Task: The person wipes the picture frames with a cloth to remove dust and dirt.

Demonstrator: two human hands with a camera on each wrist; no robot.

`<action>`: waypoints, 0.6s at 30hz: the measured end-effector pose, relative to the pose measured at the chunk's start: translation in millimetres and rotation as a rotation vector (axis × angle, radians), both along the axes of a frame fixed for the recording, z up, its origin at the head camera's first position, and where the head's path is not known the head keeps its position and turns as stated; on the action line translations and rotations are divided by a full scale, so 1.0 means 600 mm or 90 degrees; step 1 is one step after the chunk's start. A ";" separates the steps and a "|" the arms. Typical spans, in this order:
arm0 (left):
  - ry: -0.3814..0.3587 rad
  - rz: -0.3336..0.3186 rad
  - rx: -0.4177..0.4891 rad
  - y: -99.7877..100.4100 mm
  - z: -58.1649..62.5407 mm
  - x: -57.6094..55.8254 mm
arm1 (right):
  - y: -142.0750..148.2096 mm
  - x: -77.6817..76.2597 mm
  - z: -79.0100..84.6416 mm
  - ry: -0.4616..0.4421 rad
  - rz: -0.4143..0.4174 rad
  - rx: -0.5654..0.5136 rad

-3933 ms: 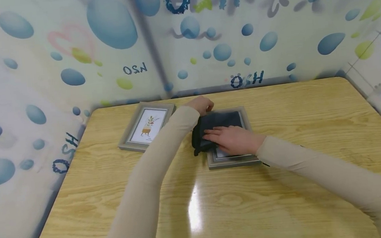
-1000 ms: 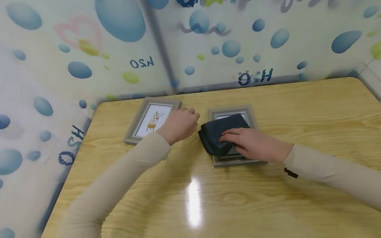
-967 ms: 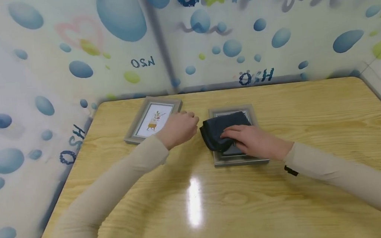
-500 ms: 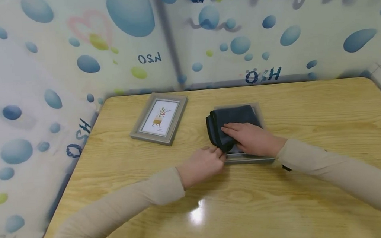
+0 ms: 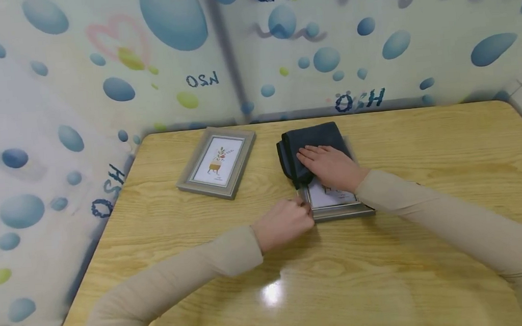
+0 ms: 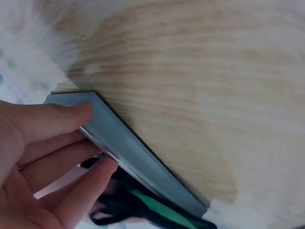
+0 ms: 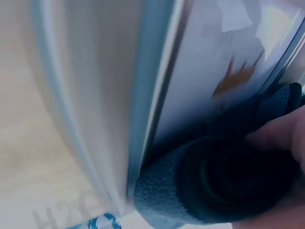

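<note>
Grey picture frame [image 5: 343, 211], one: lying flat near the far side of the wood-grain table [image 5: 411, 263]; near rim bare, far part hidden under cloth. A lower strip of its white print [image 5: 330, 197] shows, with a brown motif visible in the right wrist view.

Cloth, dark navy with black edging [image 5: 318, 135], one: folded in layers, lying over the far part of that frame, its left fold overhanging the left rim.

Right hand [image 5: 332, 167]: spread on top of the cloth, fingers extended, pressing rather than clenched.

Left hand [image 5: 284, 223]: at the frame's near left corner, grasping the rim; the left wrist view shows thumb on the rim's outer side, fingers at its inner edge.

Second grey picture frame [image 5: 205, 189], one: flat on the table, well apart to the left, untouched, its plant print [image 5: 219, 161] face up.

Step in hand, by judgement: wiping the front of the gripped frame, cloth at the far end of a stroke. The next move seems to call for drawing the cloth towards the uncovered near strip, with the left hand bracing the corner against sliding.
</note>
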State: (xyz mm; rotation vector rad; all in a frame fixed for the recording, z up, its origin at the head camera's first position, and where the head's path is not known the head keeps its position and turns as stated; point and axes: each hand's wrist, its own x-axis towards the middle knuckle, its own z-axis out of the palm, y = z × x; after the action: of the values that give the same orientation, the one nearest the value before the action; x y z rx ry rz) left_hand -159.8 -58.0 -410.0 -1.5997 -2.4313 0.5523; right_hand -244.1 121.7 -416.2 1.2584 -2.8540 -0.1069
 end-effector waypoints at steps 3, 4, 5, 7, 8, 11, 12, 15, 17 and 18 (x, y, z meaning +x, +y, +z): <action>-0.023 0.013 0.005 0.001 0.003 -0.001 | -0.007 -0.022 0.008 0.004 -0.022 0.028; -0.029 0.017 0.010 0.002 0.003 -0.001 | -0.007 -0.027 0.010 0.004 -0.027 0.036; -0.034 0.021 0.012 0.003 0.003 -0.002 | -0.006 -0.031 0.012 0.003 -0.031 0.042; -0.036 0.024 0.016 0.004 0.001 -0.002 | -0.004 -0.034 0.013 -0.001 -0.037 0.054; -0.036 0.026 0.016 0.004 0.001 -0.002 | -0.002 -0.034 0.013 -0.002 -0.036 0.062; -0.030 0.026 0.010 0.003 -0.001 -0.002 | 0.006 -0.022 0.009 0.000 -0.023 0.081; -0.028 0.025 0.008 0.002 -0.001 -0.002 | 0.008 -0.015 0.008 0.001 -0.018 0.085; -0.024 0.027 0.001 0.001 -0.002 0.000 | 0.012 0.008 0.005 -0.004 -0.005 0.090; -0.029 0.029 -0.002 0.000 -0.002 0.000 | 0.011 0.022 0.005 -0.015 -0.004 0.084; -0.038 0.030 -0.001 0.000 -0.002 0.000 | 0.011 0.030 0.005 -0.021 -0.002 0.080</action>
State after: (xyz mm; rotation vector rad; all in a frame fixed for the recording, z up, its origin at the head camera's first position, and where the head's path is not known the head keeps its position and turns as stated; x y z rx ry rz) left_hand -159.9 -57.8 -411.4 -1.5858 -2.5181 0.5222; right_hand -226.3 128.2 -413.1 1.2872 -2.9197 -0.2723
